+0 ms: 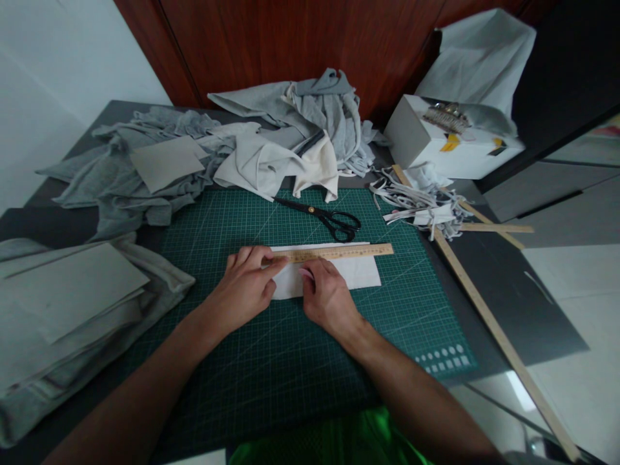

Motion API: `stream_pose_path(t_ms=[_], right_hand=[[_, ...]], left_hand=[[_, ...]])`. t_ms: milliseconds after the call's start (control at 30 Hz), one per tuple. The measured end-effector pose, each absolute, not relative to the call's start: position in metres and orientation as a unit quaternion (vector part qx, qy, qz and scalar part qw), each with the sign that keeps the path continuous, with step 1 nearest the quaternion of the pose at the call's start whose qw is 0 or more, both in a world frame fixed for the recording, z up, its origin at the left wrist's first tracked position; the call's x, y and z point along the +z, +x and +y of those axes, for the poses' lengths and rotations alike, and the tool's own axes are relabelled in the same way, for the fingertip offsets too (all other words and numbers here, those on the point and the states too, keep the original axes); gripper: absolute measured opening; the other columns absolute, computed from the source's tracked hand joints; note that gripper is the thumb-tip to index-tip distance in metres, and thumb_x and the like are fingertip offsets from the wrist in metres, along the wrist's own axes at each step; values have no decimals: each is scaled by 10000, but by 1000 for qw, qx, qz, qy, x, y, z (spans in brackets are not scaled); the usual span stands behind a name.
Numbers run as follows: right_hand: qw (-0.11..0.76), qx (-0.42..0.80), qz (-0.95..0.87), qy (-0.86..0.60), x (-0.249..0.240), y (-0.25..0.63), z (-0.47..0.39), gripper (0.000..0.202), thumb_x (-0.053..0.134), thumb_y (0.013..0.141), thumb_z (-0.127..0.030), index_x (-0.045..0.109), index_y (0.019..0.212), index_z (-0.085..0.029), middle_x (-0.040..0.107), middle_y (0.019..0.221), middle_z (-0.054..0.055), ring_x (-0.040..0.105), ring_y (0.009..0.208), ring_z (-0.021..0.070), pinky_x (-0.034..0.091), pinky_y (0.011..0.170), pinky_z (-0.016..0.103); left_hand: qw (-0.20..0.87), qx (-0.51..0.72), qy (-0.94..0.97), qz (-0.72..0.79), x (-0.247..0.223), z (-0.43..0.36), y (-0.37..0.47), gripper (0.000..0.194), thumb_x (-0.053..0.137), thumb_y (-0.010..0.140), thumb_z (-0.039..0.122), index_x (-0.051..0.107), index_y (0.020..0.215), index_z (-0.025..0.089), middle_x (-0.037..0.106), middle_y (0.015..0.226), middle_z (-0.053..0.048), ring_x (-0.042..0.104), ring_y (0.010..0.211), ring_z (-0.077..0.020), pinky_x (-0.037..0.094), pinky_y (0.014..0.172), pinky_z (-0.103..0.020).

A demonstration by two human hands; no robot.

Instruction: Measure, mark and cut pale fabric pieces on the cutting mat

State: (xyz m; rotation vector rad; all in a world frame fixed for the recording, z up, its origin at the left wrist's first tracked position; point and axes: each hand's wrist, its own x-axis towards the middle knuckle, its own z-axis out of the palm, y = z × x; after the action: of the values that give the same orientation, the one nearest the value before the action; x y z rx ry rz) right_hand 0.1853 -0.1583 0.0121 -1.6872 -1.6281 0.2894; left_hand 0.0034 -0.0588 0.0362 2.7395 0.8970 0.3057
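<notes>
A wooden ruler lies across a white strip of cloth on the green cutting mat. My left hand rests on the ruler's left end and the cloth, its fingers spread. Just below the ruler, at the middle of the cloth, my right hand has its fingers curled round a small pale pinkish piece, mostly hidden by the fingers. Black scissors lie above the ruler, blades pointing left.
Grey and cream fabric heaps line the table's back. Folded cloth with card lies at left. On the right are a white box, cut strips, and long wooden sticks reaching past the table edge.
</notes>
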Motion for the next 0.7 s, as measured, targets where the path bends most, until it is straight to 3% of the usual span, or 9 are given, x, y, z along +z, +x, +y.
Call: stream_pose_path(t_ms=[700], right_hand=[[381,108,-642,-656,14,186,-158,195,462,959,-93,624,1046,-157,688,990,139,641,977,268,575,910,474]], left_hand=[[111,103,938,313,35,-59,4,542,535,875,122,687,1370,280,611,1258,-106,508,1166,-307,434,946,-469]])
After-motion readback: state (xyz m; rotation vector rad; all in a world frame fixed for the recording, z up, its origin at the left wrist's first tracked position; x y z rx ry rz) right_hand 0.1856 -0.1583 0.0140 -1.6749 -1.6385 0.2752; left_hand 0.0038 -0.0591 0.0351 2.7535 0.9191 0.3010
